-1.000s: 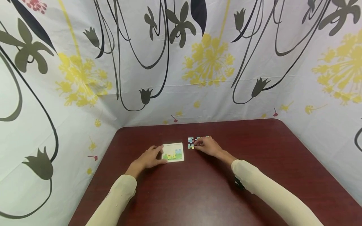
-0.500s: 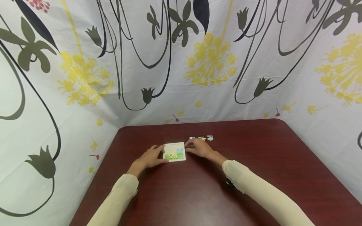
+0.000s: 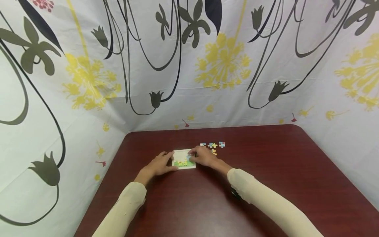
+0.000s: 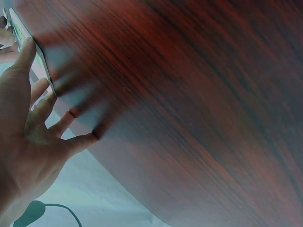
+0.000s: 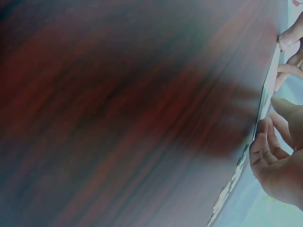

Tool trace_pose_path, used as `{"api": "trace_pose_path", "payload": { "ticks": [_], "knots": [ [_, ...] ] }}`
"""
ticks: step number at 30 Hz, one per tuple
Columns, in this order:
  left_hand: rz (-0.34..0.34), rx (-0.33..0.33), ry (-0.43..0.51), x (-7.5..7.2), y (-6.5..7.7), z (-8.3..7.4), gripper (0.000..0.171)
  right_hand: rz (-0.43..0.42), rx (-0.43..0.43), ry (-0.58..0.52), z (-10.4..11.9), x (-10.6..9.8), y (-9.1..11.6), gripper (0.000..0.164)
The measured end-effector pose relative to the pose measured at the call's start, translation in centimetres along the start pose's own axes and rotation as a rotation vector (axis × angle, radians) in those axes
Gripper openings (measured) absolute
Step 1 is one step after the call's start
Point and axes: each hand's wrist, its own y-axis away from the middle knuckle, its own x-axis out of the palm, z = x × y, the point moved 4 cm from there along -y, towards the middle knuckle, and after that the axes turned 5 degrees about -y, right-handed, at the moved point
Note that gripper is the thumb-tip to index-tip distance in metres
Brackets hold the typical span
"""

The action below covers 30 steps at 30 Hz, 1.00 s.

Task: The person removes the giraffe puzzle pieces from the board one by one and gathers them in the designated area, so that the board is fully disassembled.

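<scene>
A white-rimmed puzzle board (image 3: 180,151) lies flat on the table, green and yellow picture pieces filling its lower part. My left hand (image 3: 159,164) holds its left side, thumb at the near corner and a forefinger farther up the edge. In the left wrist view the other fingers (image 4: 84,141) are spread, tips on the tabletop. Over the board's right part is my right hand (image 3: 204,156), thumb and forefinger pinched together at the picture. The puzzle piece between them is mostly hidden. In the right wrist view the right hand (image 5: 279,165) is bent beside the board's edge (image 5: 269,85).
Several loose puzzle pieces (image 3: 212,145) lie beyond and right of the board, one partly behind the right hand. The dark red wooden table (image 3: 189,204) ends in rounded far corners against a flower-patterned cloth (image 3: 177,75).
My right hand has moved left from the loose pieces onto the right part of the board. My left hand has stayed at the board's left side. The view has shifted slightly.
</scene>
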Motion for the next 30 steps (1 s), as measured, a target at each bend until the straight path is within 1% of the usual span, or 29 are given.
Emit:
{"api": "trace_pose_path", "payload": {
  "ticks": [3, 8, 14, 21, 26, 30],
  "knots": [
    [0.003, 0.000, 0.003, 0.02, -0.03, -0.15, 0.072, 0.013, -0.010, -0.004, 0.03, 0.18, 0.03, 0.026],
    [0.005, -0.008, -0.003, 0.08, -0.05, -0.14, 0.074, 0.039, -0.016, 0.025, 0.33, 0.20, 0.17, 0.025],
    [0.007, -0.015, -0.008, 0.03, 0.05, -0.20, 0.072, 0.068, 0.018, 0.023, 0.46, 0.47, 0.05, 0.024],
    [0.004, -0.011, -0.002, -0.09, 0.13, -0.46, 0.071, 0.021, -0.008, 0.001, 0.25, 0.43, 0.12, 0.022],
    [0.005, -0.012, -0.017, -0.03, 0.15, -0.39, 0.070, 0.003, 0.013, -0.061, 0.24, 0.02, 0.38, 0.021],
    [0.006, -0.015, -0.009, -0.05, 0.17, -0.47, 0.071, 0.001, 0.018, -0.069, 0.26, -0.27, 0.56, 0.020]
  ]
}}
